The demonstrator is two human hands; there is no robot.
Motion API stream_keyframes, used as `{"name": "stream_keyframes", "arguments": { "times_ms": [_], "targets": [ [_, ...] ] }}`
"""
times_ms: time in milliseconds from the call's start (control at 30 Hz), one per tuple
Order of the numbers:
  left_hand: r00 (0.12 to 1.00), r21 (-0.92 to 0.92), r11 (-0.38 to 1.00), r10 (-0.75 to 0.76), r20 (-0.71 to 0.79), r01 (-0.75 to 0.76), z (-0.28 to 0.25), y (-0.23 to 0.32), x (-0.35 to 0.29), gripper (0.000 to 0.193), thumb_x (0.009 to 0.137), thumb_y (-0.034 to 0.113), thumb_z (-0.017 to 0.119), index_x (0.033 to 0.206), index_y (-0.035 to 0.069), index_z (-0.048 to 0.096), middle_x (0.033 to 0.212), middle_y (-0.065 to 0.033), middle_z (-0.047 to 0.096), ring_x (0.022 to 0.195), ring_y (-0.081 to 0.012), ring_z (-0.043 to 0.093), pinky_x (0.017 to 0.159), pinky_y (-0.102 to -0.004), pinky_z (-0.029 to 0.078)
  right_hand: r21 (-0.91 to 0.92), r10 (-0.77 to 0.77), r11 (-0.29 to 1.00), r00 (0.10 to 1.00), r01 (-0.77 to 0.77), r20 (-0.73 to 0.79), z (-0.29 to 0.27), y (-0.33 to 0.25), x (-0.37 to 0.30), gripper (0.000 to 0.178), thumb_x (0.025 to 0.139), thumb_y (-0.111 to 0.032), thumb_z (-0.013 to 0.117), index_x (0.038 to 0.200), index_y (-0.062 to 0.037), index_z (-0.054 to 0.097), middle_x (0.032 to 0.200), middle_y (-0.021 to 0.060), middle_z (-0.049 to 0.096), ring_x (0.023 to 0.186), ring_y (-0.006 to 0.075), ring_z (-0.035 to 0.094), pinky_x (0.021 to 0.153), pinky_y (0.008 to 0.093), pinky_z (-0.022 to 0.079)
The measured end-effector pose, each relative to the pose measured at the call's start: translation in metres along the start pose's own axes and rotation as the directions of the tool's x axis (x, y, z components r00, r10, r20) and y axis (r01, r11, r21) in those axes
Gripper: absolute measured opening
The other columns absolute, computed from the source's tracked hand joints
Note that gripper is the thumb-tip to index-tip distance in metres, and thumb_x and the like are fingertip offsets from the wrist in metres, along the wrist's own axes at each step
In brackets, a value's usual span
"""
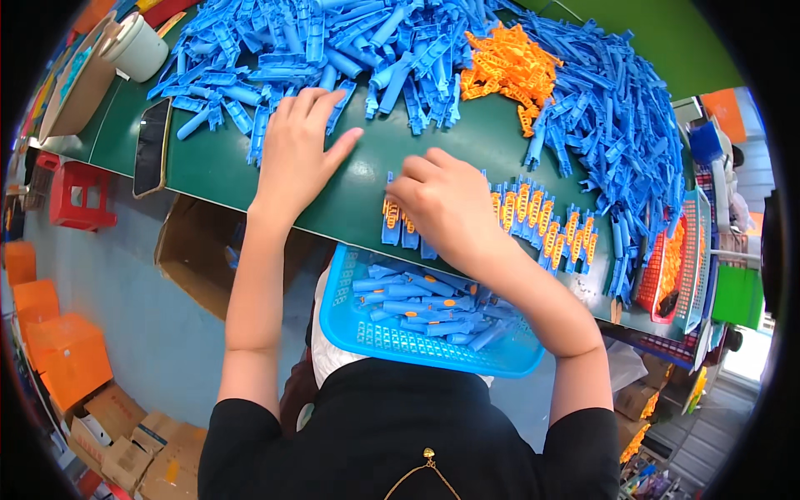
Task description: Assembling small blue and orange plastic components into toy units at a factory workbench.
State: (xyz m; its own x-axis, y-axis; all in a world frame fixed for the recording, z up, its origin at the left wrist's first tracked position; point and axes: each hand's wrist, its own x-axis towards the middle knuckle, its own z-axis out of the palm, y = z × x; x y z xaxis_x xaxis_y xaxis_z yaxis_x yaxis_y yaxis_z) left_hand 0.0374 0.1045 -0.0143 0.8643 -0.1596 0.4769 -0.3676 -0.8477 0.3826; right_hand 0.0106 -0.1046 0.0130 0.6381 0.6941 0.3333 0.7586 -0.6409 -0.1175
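My left hand (300,150) is over the green table, thumb spread away from the fingers. Its fingertips are beside a loose blue half-shell (340,106) at the near edge of a large heap of blue plastic half-shells (333,42). Nothing is visibly gripped in it. My right hand (446,204) is curled, its fingertips pressed on an orange toothed piece (391,214) in the leftmost blue shell of a row. To the right of that hand, the row of blue shells with orange pieces (546,218) continues along the table edge. The hand hides the row's middle.
Orange pieces (510,71) are piled between blue heaps, with another blue heap (612,117) at right. A blue basket (433,348) of blue parts sits below the table edge. A phone (152,148) and a white cup (136,47) are at left. Red basket (654,275) at right.
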Motion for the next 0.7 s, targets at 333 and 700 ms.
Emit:
{"name": "stream_keyframes", "arguments": {
  "times_ms": [333, 700],
  "targets": [
    [0.975, -0.122, 0.969, 0.221, 0.032, -0.216, 0.000, 0.008, -0.023, 0.011, 0.080, -0.003, 0.062, 0.086, 0.006, 0.063, 0.113, -0.0033, 0.067, 0.115, -0.0309, 0.053, 0.095, -0.0454, 0.041, -0.087, 0.273, 0.952, 0.942, -0.294, -0.196, 0.004, 0.143, 0.003, 0.018, 0.084, -0.015, 0.067, 0.100, -0.0108, 0.071, 0.093, 0.0076, 0.062, 0.091, 0.0285, 0.061, 0.077, 0.0375, 0.050],
    [0.993, -0.083, 0.995, -0.038, 0.108, 0.047, 0.005, 0.033, -0.044, 0.067, 0.080, 0.027, 0.073, 0.137, 0.006, 0.047, 0.143, -0.0139, 0.043, 0.128, -0.0352, 0.039, 0.105, -0.0466, 0.031, 0.038, 0.389, 0.921, 0.920, -0.388, -0.040, -0.006, 0.112, -0.002, 0.022, 0.079, -0.015, 0.074, 0.097, -0.0056, 0.067, 0.083, 0.0061, 0.065, 0.080, 0.0216, 0.063, 0.071, 0.0342, 0.051]
  ]
}}
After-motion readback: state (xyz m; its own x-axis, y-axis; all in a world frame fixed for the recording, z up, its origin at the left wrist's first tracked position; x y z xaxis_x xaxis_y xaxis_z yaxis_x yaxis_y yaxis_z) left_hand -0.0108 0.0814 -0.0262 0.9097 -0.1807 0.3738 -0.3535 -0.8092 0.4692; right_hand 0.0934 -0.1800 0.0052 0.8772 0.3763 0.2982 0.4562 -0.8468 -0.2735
